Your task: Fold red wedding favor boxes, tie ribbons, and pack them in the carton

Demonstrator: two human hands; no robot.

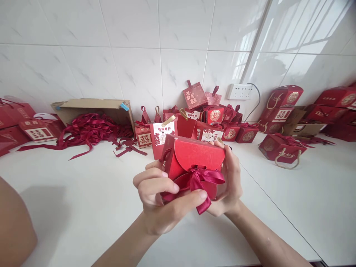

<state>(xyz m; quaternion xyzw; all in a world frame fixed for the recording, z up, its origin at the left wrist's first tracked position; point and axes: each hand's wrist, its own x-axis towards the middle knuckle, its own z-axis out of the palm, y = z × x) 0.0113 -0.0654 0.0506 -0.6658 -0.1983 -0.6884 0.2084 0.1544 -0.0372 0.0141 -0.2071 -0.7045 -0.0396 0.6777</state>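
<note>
A small red gift box [194, 154] with a dark red ribbon bow [201, 178] on its front flap is held up over the white counter [83, 207]. My left hand [161, 202] grips its lower left side, thumb pressed near the bow and fingers curled. On the box's right side, my right hand [229, 181] wraps round it with the fingers behind. One ribbon tail hangs down between the two hands.
A heap of finished red gift boxes [211, 118] stands against the tiled wall behind. Loose dark red ribbons [91, 129] lie by an open cardboard carton [94, 107] at the left. More red boxes [280, 148] sit at the right, near a wall socket [239, 91].
</note>
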